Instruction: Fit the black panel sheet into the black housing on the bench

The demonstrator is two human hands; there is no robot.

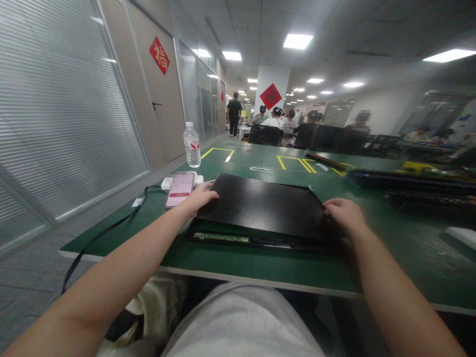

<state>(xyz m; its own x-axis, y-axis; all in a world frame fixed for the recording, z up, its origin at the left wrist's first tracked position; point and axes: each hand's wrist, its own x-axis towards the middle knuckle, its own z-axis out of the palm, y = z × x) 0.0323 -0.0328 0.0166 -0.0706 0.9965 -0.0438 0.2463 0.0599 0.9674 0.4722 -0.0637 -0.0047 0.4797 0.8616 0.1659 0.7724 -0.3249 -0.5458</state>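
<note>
A dark, flat rectangular panel (264, 203) is held by its two side edges just over the green table. My left hand (203, 198) grips its left edge, thumb on top. At the right edge, my right hand (344, 215) pinches the panel near its corner. Under the panel's near edge lies a black frame (275, 244), with a narrow green circuit board (222, 238) along its left part. The fingertips of both hands are partly hidden at the panel's edges.
A phone (180, 191) and white plugs lie left of the panel, a water bottle (192, 145) behind them. A black strap (100, 233) crosses the table's left side. Dark strips (409, 181) are stacked at the right, near a white object (463, 237). Several people sit farther back.
</note>
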